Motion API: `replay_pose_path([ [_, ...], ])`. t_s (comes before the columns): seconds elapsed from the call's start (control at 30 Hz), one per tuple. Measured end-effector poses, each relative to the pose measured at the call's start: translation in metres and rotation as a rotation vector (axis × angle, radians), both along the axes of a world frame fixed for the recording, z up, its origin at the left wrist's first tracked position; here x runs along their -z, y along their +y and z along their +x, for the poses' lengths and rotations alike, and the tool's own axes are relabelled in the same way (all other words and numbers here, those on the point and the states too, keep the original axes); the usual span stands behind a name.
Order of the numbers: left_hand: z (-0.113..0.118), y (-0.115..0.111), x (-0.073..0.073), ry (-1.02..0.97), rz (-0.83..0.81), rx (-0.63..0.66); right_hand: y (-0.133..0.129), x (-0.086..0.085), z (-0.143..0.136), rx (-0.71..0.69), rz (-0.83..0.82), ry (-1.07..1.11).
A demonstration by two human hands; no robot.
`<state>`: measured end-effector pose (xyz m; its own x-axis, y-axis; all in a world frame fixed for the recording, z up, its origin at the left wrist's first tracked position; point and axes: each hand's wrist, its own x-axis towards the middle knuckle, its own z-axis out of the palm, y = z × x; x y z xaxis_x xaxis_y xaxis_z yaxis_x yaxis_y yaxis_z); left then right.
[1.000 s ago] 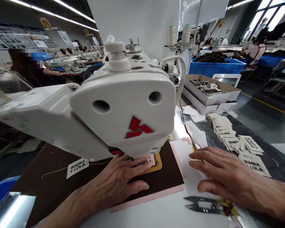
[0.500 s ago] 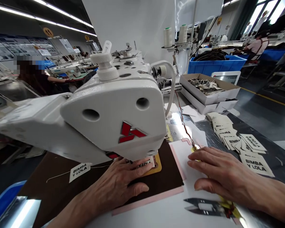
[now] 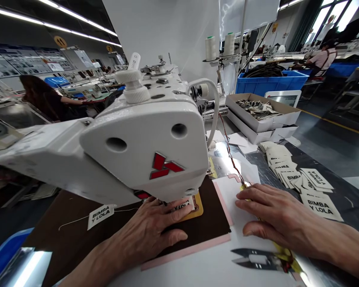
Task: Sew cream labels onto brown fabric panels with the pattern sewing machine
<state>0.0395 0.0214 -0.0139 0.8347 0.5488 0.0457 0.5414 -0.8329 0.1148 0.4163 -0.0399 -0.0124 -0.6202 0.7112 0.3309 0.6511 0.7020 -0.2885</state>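
My left hand (image 3: 155, 225) lies flat with fingers apart on the dark brown fabric (image 3: 202, 233), under the head of a white sewing machine (image 3: 143, 143). Its fingertips rest by a printed label (image 3: 184, 204) framed by a yellow plate (image 3: 198, 211); the machine head hides part of both. Over the white board to the right, my right hand (image 3: 275, 213) is loosely spread above a yellow-wrapped object, mostly covered, where a reddish cord (image 3: 231, 153) ends. Just below that hand lies a pair of thread snips (image 3: 254, 259). Another label (image 3: 100, 215), trailing a thread, sits on the fabric at left.
Loose labels (image 3: 320, 205) are spread on the dark tabletop at right. Behind them stands a cardboard box (image 3: 257, 123) of labels, with a blue crate (image 3: 271, 84) beyond. Thread cones (image 3: 211, 48) stand behind the machine. Other people sit at machines in the background.
Both hands keep almost the same place on the fabric and board. The whole view has shifted very slightly.
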Motion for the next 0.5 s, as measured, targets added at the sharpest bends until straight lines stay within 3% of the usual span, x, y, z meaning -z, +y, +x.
replay_pose_path([
  [0.5, -0.0001, 0.0005, 0.0014, 0.006, 0.040, 0.008, 0.0023, -0.0054, 0.0013, 0.003, -0.002, -0.005],
])
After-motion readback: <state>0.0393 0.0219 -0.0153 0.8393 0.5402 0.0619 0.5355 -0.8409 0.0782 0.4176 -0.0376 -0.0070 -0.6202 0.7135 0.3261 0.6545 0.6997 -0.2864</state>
